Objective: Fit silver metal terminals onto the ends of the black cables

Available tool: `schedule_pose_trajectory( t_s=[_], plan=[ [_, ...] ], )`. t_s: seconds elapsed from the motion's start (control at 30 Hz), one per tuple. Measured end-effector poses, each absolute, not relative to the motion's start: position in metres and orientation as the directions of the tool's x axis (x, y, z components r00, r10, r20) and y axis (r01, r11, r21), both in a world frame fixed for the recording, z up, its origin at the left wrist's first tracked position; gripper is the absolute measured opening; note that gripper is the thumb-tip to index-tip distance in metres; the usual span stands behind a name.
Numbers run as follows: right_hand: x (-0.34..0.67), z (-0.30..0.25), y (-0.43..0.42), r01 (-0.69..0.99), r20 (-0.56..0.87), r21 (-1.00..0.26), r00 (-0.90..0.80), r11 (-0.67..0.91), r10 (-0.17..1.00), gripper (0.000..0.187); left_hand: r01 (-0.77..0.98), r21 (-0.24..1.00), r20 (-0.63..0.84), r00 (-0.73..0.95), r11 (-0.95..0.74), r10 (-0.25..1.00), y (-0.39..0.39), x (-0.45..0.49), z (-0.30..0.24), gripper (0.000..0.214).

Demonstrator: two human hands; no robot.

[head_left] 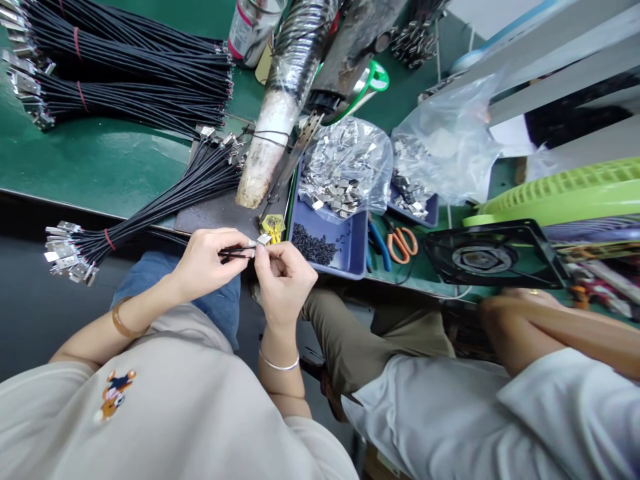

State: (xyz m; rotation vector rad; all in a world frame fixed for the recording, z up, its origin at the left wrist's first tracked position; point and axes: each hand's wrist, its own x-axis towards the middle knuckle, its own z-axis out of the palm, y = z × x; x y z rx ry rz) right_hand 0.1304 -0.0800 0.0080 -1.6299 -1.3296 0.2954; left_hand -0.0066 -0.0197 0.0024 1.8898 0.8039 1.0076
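My left hand [213, 261] pinches a thin black cable [235, 253] close to its end, at the table's front edge. Against it, my right hand [283, 277] has thumb and forefinger closed on a small silver metal connector [263, 240] at the cable's tip. How the wires sit in the connector is too small to tell. Just behind my fingers stands a small yellow fixture [273, 227]. To the left lies a bundle of black cables [165, 203] with silver connectors, tied with a red band and jutting over the edge.
Larger cable bundles [135, 50] lie at the back left. A foil-wrapped duct [283, 87] hangs over the bench. Right of my hands are a blue tray [355, 247] with black bits and bagged metal parts [345, 167], orange-handled scissors [403, 243] and a black fan [493, 255]. A co-worker's arm [555, 327] rests at right.
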Motion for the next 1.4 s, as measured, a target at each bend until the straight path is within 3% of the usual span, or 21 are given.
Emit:
schedule_pose_trajectory(
  t_s=[0.13, 0.27, 0.37, 0.53, 0.77, 0.97, 1.23, 1.4],
  plan=[
    [0.134, 0.01, -0.081, 0.611, 0.363, -0.789, 0.368, 0.072, 0.856, 0.025, 0.139, 0.868, 0.36, 0.486, -0.477, 0.796, -0.02, -0.009, 0.003, 0.018],
    [0.144, 0.011, -0.081, 0.451, 0.24, -0.892, 0.445, 0.016, 0.862, 0.021, 0.097, 0.856, 0.39, 0.523, -0.507, 0.758, -0.018, -0.012, 0.009, 0.017],
    [0.149, 0.011, -0.083, 0.383, 0.194, -0.923, 0.408, 0.025, 0.892, 0.023, 0.047, 0.903, 0.33, 0.561, -0.428, 0.759, -0.015, -0.015, 0.014, 0.017],
    [0.148, 0.008, -0.088, 0.57, 0.352, -0.818, 0.394, 0.075, 0.849, 0.011, 0.001, 0.991, 0.109, 0.55, -0.131, 0.828, -0.013, -0.016, 0.018, 0.017],
    [0.148, 0.016, -0.091, 0.509, 0.485, -0.833, 0.483, 0.217, 0.729, 0.013, 0.06, 0.989, 0.104, 0.38, -0.137, 0.919, -0.013, -0.004, 0.013, 0.017],
    [0.144, 0.006, -0.084, 0.696, 0.571, -0.669, 0.259, 0.26, 0.779, 0.005, 0.097, 0.979, 0.133, 0.363, -0.18, 0.922, -0.007, 0.003, 0.012, 0.018],
    [0.139, 0.0, -0.069, 0.503, 0.395, -0.849, 0.404, 0.16, 0.825, 0.01, 0.155, 0.962, 0.171, 0.295, -0.224, 0.94, -0.005, 0.012, 0.013, 0.015],
    [0.14, 0.001, -0.065, 0.448, 0.332, -0.886, 0.427, 0.122, 0.841, 0.011, 0.191, 0.943, 0.217, 0.27, -0.273, 0.938, -0.006, 0.016, 0.012, 0.012]
  ],
)
